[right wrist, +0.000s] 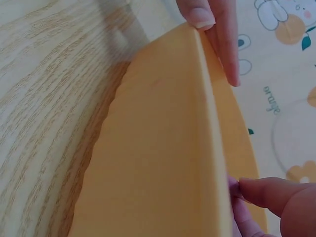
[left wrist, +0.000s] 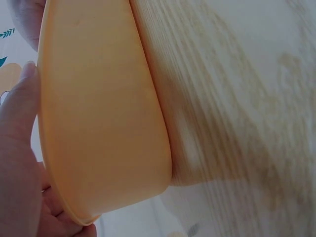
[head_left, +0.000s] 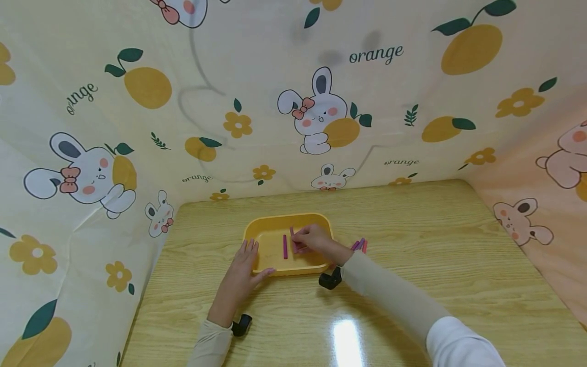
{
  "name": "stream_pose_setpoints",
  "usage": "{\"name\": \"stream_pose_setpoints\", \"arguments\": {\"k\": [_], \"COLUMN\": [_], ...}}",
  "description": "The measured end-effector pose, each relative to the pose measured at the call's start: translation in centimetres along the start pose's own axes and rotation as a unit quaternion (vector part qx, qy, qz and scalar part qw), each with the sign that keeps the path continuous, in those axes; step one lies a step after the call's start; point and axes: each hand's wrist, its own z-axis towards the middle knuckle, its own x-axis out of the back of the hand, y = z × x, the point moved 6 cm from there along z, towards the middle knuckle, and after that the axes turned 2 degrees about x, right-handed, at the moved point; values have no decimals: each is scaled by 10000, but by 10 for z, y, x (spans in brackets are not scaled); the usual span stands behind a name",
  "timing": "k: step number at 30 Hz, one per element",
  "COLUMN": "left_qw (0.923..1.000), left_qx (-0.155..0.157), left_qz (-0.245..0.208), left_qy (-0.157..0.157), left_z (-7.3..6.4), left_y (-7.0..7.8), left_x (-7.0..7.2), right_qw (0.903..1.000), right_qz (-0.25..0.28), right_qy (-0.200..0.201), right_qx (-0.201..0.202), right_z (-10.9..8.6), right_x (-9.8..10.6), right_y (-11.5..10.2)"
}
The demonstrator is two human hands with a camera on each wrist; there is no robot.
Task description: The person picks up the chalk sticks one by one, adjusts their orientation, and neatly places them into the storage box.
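A yellow plastic tray [head_left: 270, 223] lies on the table. At its left near corner my left hand [head_left: 241, 266] holds the rim, with fingers over the left side and thumb [left wrist: 24, 98] on the near edge. My right hand [head_left: 313, 238] reaches into the tray's right half and pinches a thin pinkish-purple stick [head_left: 292, 232] between thumb and fingertips. Left of it a darker purple stick [head_left: 285, 246] stands out on the tray floor. More pinkish sticks [head_left: 302, 250] lie under the right hand, partly hidden by it. In the right wrist view the tray wall hides most of the pinch.
Several purple and pink sticks [head_left: 361, 245] lie on the wooden table [head_left: 435, 244] just right of the tray, partly behind the right forearm. A printed cloth [head_left: 257, 61] with rabbits and oranges rises behind the table and at both sides.
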Motion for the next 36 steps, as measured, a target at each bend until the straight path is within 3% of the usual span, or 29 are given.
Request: {"name": "stream_pose_setpoints", "arguments": {"k": [36], "left_qw": [10000], "left_qx": [-5], "left_qz": [-44], "left_qy": [4], "left_z": [0], "left_y": [2], "left_x": [1], "right_qw": [9994], "right_qz": [-153], "right_qy": [216], "right_qx": [-207], "right_z": [17], "right_x": [-13], "right_y": [21]}}
